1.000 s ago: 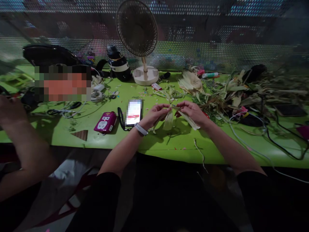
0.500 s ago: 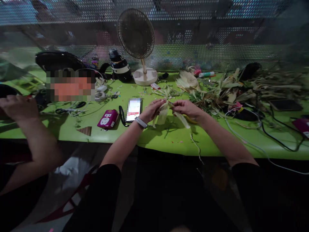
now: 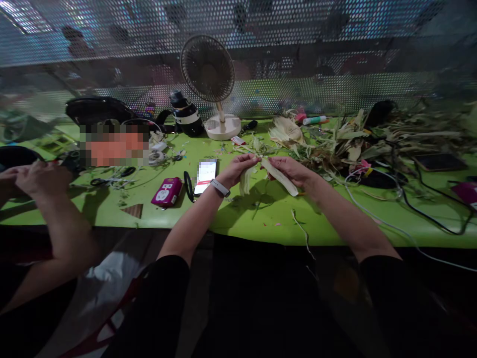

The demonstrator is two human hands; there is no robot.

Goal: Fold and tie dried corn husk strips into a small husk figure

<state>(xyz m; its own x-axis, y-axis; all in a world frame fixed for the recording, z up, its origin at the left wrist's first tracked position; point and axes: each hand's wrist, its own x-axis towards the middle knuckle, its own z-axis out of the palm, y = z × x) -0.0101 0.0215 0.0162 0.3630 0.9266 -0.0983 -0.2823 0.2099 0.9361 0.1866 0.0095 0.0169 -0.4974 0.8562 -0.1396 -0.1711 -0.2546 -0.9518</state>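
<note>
Pale strips of dried husk (image 3: 280, 178) are held between my two hands above the green table (image 3: 238, 226). My left hand (image 3: 240, 168), with a grey band at the wrist, pinches the gathered upper end, and one strip hangs beneath it. Close by on the right, my right hand (image 3: 290, 170) has its fingers closed around the husk, behind a wide strip that slants down to the right. A thin pale strand (image 3: 303, 231) hangs over the table's front edge. More husk (image 3: 286, 131) lies behind my hands.
Left of my hands are a lit phone (image 3: 205, 175) and a magenta box (image 3: 167, 192). Behind stand a fan (image 3: 207, 68) and a black bottle (image 3: 188, 119). A leaf pile (image 3: 350, 144) and cables (image 3: 376, 216) lie right. Another person's hand (image 3: 44, 179) is far left.
The wide husk strip has swung up in front of my right hand and now faces the camera. The view has tilted up slightly. The other person's hands have come together at the far left.
</note>
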